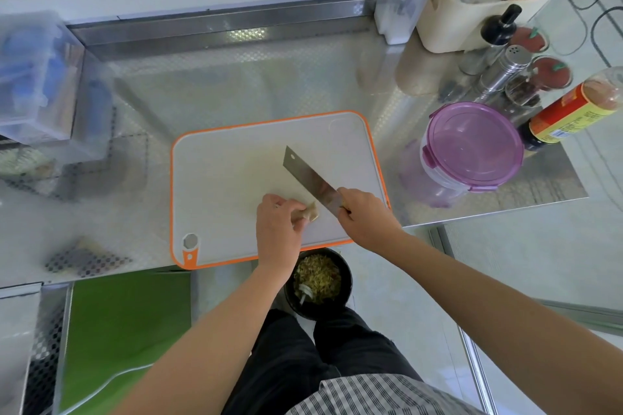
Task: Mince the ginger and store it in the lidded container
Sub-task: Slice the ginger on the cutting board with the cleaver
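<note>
**Fingers close to the blade**

The left hand pinches the ginger against the cutting board, fingers curled round it. Just to its right, the right hand grips the knife by the handle, blade angled away over the board. The small piece could roll or slip, bringing fingertips under the edge. The container, lid closed, waits beyond the right hand.
</note>
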Tool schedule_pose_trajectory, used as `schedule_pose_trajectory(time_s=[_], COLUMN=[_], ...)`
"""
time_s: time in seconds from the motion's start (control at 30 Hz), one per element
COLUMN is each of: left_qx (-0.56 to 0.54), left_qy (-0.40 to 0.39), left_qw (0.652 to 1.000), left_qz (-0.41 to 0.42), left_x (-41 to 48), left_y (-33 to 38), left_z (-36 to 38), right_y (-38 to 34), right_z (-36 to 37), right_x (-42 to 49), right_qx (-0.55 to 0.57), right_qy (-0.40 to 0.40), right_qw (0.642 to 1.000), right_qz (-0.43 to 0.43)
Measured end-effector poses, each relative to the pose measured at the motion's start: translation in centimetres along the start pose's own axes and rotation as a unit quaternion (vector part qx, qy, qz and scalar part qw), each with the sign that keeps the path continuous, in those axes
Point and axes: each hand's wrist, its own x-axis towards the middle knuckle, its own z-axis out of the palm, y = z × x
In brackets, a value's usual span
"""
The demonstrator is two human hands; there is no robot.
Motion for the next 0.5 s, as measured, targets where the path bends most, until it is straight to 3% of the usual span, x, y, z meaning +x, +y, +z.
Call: schedule_pose_trajectory(time_s=[0.5], left_qx=[-0.027], left_qy=[0.012], left_qw=[0.999], left_qz=[0.028], left_x=[0.3], left_y=[-0.1], left_z=[0.2], right_y=[0.2], right_z=[-1.4], right_x=[-0.6], right_qx=[-0.167], right_qy=[-0.06], right_qw=[0.982], right_qz=[-0.064])
